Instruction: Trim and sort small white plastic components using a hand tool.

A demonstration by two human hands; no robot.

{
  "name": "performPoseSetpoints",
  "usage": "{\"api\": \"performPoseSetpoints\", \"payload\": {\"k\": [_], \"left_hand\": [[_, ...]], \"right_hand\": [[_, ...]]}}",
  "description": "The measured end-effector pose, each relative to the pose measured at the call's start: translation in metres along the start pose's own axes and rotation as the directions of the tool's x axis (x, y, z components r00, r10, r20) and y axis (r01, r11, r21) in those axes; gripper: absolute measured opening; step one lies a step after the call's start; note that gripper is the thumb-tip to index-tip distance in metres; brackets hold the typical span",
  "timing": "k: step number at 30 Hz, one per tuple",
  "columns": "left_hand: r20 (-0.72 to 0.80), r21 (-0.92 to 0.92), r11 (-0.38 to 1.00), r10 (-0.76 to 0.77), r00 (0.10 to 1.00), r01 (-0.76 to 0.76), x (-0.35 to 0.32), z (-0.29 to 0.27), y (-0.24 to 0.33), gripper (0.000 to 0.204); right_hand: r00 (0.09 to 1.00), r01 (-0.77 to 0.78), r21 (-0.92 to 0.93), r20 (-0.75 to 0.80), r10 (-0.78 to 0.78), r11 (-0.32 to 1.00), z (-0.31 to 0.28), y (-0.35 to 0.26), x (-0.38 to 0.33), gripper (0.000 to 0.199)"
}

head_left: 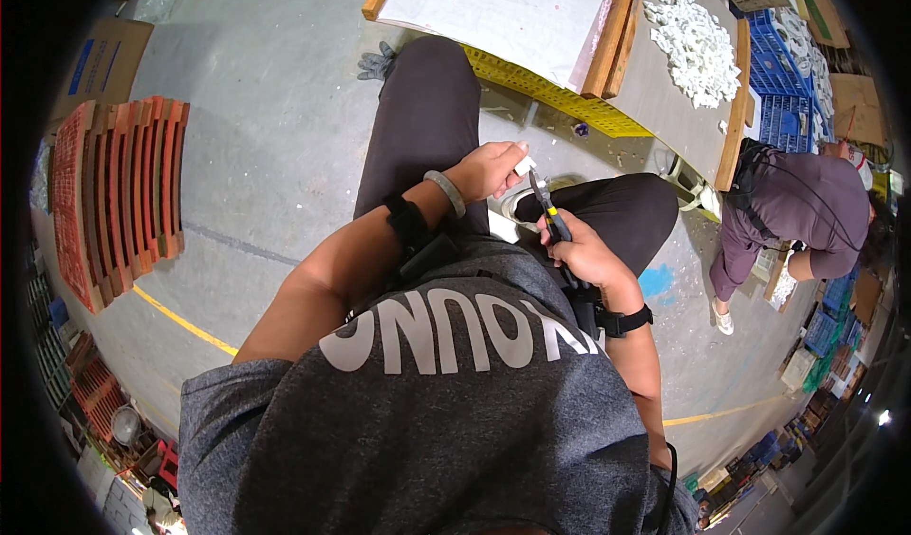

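The floor (266,108) is smooth grey concrete crossed by a thin yellow line (180,321). A stack of red-orange plastic crates (114,198) stands on it at the left, near a cardboard box (100,60). Ahead, a wood-framed tabletop (678,117) rests on a yellow crate (560,98), with blue crates (783,89) to the right. More crates and boxes crowd the dim right edge, near a small bright light (884,418).
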State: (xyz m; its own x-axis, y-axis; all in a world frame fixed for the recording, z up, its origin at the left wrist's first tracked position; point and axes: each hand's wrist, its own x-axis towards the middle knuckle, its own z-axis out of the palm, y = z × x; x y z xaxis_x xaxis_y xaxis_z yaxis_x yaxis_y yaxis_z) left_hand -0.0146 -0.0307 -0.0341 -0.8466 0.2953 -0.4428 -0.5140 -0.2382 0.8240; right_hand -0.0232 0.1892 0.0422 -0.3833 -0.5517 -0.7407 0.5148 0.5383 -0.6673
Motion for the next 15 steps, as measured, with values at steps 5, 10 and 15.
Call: {"api": "performPoseSetpoints", "payload": {"k": [5,10,15], "left_hand": [[-0.009,0.003,1.0,-0.006,1.0,0.006,-0.001,0.001,0.001,0.041],[-0.011,0.024,1.0,0.004,1.0,-0.004,-0.002,0.0,0.0,0.038],[0.034,-0.059,0.998,-0.002,0.999,0.004,-0.001,-0.001,-0.001,0.037]], "right_hand": [[0.996,0.054,-0.254,-0.052,-0.069,0.966,-0.002,0.001,-0.001,0.034],[0.991,0.068,-0.333,-0.088,-0.102,0.94,-0.001,0.0,0.001,0.026],[0.992,-0.031,-0.267,-0.129,-0.004,0.963,0.002,-0.003,0.001,0.016]]}}
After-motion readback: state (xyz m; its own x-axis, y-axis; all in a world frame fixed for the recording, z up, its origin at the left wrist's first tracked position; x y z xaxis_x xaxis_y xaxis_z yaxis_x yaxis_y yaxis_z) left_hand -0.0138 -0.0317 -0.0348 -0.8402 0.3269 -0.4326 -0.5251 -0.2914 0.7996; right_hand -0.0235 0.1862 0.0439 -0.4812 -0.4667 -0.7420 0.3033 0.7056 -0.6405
